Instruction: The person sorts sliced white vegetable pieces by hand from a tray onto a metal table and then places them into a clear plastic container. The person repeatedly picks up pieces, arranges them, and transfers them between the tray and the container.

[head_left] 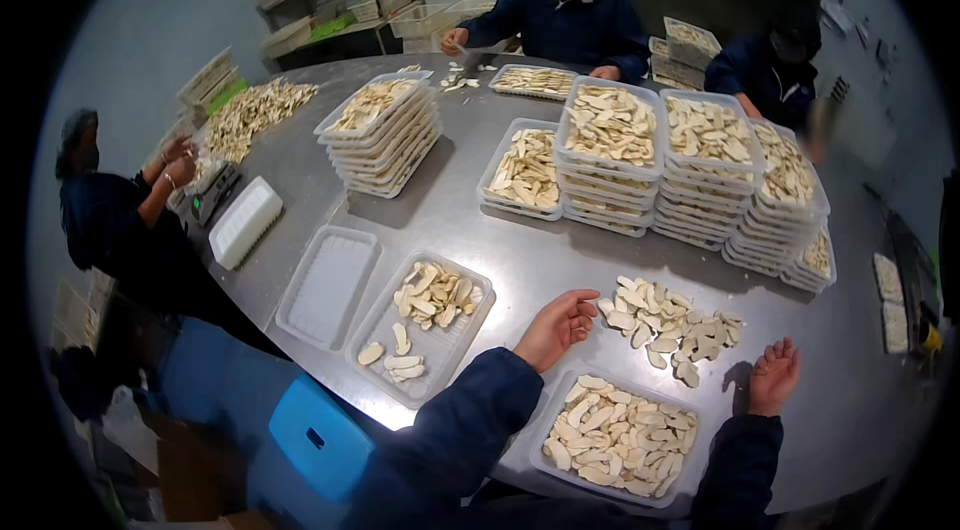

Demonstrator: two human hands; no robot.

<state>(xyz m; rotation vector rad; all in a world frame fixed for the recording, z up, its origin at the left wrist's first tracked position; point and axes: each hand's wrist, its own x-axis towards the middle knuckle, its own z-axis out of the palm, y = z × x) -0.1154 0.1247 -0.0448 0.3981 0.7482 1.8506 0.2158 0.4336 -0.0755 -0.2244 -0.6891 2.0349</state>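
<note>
Pale dried slices, perhaps mushroom, lie in a loose pile [667, 323] on the metal table. My left hand [559, 327] hovers at the pile's left side, palm turned inward, fingers loosely curled and holding nothing. To the right of the pile my right hand [776, 377] is raised, empty, its fingers apart. Between my forearms sits a clear plastic tray [536, 447] covered with slices. Left of my left hand, another clear tray [480, 327] holds a heap of slices at its back and a few more near its front. Beside that one is a bare tray [330, 286].
Tall stacks of filled trays [607, 170] stand across the table; another stack [382, 143] is further left. A white tray stack [246, 222] lies near a scale [214, 192]. Three co-workers are around the table. A blue stool [319, 436] stands below the edge.
</note>
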